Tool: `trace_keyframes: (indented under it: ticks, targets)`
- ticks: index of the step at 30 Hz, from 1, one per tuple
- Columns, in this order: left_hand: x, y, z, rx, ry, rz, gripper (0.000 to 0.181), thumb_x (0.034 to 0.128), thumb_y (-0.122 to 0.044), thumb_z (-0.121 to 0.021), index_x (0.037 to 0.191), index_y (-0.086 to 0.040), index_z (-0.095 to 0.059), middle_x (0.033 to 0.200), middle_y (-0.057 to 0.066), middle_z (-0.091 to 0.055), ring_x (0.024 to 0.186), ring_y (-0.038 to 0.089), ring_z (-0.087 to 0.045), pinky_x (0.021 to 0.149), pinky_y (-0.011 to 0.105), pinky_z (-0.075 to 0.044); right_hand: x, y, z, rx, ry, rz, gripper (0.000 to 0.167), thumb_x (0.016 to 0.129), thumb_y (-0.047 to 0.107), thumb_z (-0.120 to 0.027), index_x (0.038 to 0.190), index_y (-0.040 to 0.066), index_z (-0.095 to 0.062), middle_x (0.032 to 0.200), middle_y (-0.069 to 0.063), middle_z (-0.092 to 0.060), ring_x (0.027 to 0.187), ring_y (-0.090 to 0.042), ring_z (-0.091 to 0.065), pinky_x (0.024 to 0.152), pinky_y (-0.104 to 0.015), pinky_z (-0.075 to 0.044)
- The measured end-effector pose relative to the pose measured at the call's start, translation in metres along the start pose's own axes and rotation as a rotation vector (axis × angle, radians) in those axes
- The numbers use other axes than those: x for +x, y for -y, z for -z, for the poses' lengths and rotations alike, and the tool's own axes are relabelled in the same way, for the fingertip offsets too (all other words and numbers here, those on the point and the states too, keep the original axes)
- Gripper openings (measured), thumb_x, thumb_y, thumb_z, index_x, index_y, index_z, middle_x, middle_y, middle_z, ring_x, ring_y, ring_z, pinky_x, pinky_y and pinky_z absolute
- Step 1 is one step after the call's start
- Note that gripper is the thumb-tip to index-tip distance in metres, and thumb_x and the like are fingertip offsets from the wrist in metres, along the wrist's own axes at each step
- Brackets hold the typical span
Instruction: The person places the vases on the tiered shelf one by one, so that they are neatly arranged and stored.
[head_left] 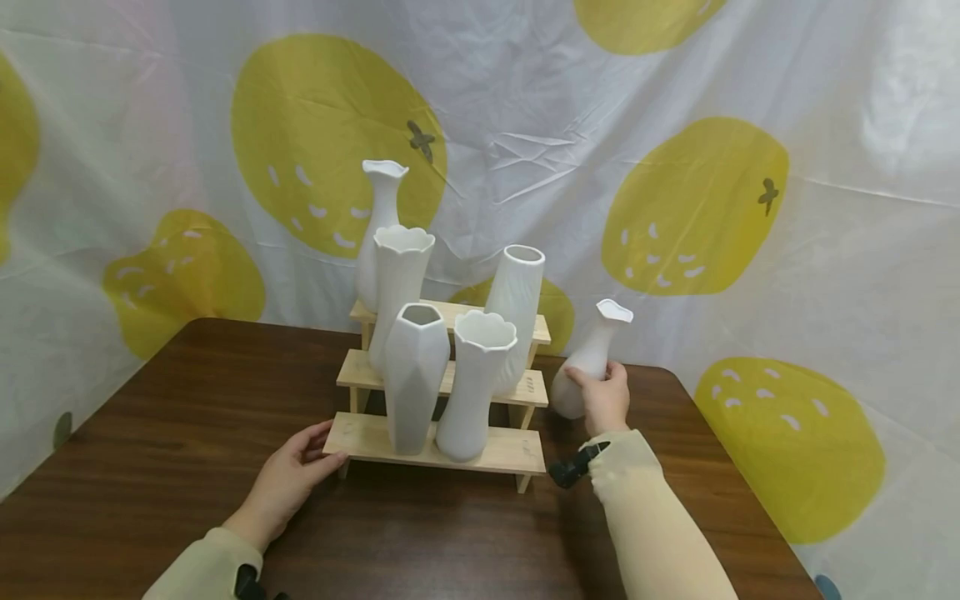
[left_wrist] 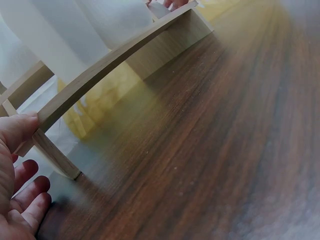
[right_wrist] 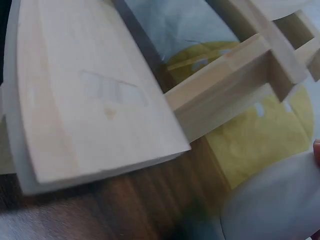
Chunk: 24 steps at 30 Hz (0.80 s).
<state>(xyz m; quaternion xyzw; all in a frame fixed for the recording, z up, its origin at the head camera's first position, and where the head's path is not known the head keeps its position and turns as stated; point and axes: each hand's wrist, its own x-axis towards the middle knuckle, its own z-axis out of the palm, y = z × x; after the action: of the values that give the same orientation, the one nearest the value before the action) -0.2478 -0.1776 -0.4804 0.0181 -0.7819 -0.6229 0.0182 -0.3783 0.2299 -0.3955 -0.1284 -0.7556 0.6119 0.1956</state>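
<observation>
My right hand (head_left: 609,402) grips a white vase (head_left: 596,346) with a wavy rim by its body, to the right of a three-step wooden stand (head_left: 510,454). The vase leans to the right, its base close to the table; whether it touches cannot be told. In the right wrist view its rounded body (right_wrist: 275,200) shows beside the stand. My left hand (head_left: 288,475) holds the left end of the lowest step between thumb and fingers. On that step stand a faceted vase (head_left: 417,383) and a scalloped-rim vase (head_left: 468,400).
Another scalloped vase (head_left: 397,283) and a smooth round-mouthed vase (head_left: 517,308) stand on the middle step. On the top step is a wavy-rimmed vase (head_left: 375,242). A brown wooden table (head_left: 420,542) lies beneath, before a lemon-print cloth (head_left: 525,100).
</observation>
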Motion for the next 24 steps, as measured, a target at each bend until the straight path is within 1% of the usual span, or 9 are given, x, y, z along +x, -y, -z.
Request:
trace_keyframes:
  ticks: [6, 10, 13, 18, 24]
  targets:
    - [0.000, -0.002, 0.000, -0.006, -0.001, 0.002, 0.073, 0.0883, -0.036, -0.070, 0.146, -0.006, -0.037, 0.138, 0.019, -0.048, 0.120, 0.030, -0.050, 0.092, 0.036, -0.046, 0.002, 0.017, 0.008, -0.004, 0.022, 0.010, 0.067, 0.080, 0.016, -0.077, 0.135, -0.002, -0.042, 0.131, -0.022, -0.048, 0.118, -0.035, -0.047, 0.099, -0.050, -0.038]
    - [0.000, -0.002, -0.001, 0.000, -0.005, 0.005, 0.074, 0.0877, -0.038, -0.071, 0.146, -0.006, -0.038, 0.137, 0.020, -0.048, 0.120, 0.030, -0.050, 0.093, 0.036, -0.046, 0.004, 0.027, 0.013, -0.010, 0.026, 0.004, 0.069, 0.081, 0.018, -0.077, 0.137, 0.000, -0.041, 0.131, -0.022, -0.048, 0.118, -0.035, -0.047, 0.099, -0.049, -0.038]
    - [-0.001, -0.002, -0.001, 0.002, -0.005, 0.006, 0.074, 0.0873, -0.038, -0.071, 0.146, -0.006, -0.038, 0.137, 0.020, -0.048, 0.120, 0.031, -0.050, 0.093, 0.037, -0.046, 0.008, 0.033, 0.015, -0.017, 0.027, 0.016, 0.069, 0.081, 0.019, -0.078, 0.137, 0.001, -0.042, 0.129, -0.021, -0.048, 0.117, -0.034, -0.047, 0.098, -0.049, -0.039]
    - [0.000, -0.003, -0.001, 0.000, -0.005, 0.001, 0.074, 0.0874, -0.038, -0.071, 0.145, -0.006, -0.038, 0.137, 0.020, -0.049, 0.120, 0.030, -0.051, 0.093, 0.037, -0.046, 0.011, 0.048, 0.019, 0.007, 0.039, 0.053, 0.067, 0.081, 0.018, -0.078, 0.135, -0.002, -0.043, 0.127, -0.021, -0.048, 0.115, -0.034, -0.048, 0.097, -0.048, -0.040]
    - [-0.001, -0.004, -0.001, 0.005, -0.011, 0.001, 0.073, 0.0873, -0.038, -0.071, 0.145, -0.006, -0.039, 0.136, 0.019, -0.049, 0.119, 0.030, -0.051, 0.093, 0.037, -0.046, 0.015, 0.070, 0.021, 0.053, 0.075, 0.075, 0.066, 0.083, 0.016, -0.076, 0.135, -0.002, -0.040, 0.129, -0.021, -0.046, 0.116, -0.033, -0.047, 0.098, -0.047, -0.039]
